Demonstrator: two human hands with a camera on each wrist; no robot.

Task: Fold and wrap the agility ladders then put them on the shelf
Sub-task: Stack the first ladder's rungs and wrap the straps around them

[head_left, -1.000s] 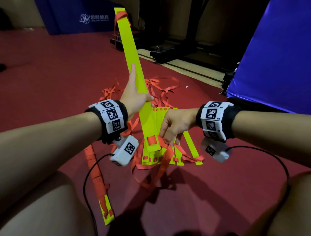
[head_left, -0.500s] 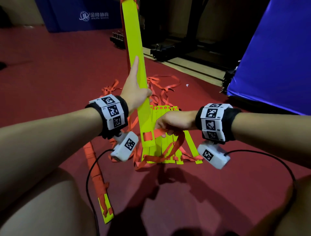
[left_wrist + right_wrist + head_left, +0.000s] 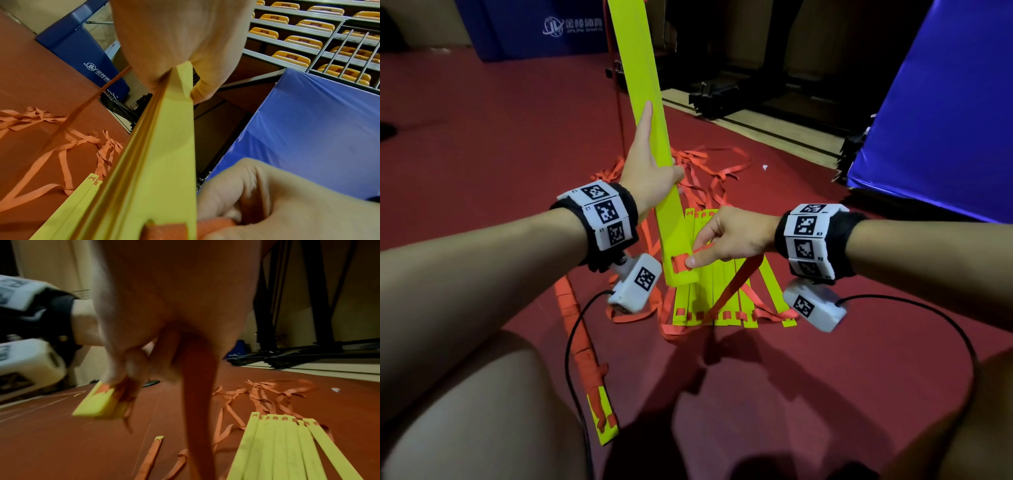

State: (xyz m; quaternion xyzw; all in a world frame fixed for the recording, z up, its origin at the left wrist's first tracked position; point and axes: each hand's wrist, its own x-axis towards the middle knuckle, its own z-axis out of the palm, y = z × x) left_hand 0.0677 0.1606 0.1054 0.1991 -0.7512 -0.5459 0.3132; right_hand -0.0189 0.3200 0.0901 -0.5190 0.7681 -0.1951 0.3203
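Observation:
My left hand (image 3: 654,154) grips a stack of yellow ladder rungs (image 3: 643,68), thumb across the front and forefinger straight up its edge. The stack tilts steeply up from the red floor. At the stack's lower end my right hand (image 3: 695,251) pinches the orange strap (image 3: 679,263) where it passes through the slot. From there the strap (image 3: 736,284) runs taut down to the floor. Several more yellow rungs (image 3: 719,298) lie flat side by side under my hands, with loose orange straps (image 3: 709,164) behind them. The left wrist view shows the stack (image 3: 154,162) edge-on.
A second ladder bundle (image 3: 582,342), wrapped in orange strap, lies on the floor by my left knee. A blue mat (image 3: 945,102) stands at the right, a blue padded block (image 3: 534,31) at the back left, and black metal frames (image 3: 722,96) behind.
The left hand has raised the rung stack more upright. The right hand came off the floor pile and now pinches the strap at the stack's lower end.

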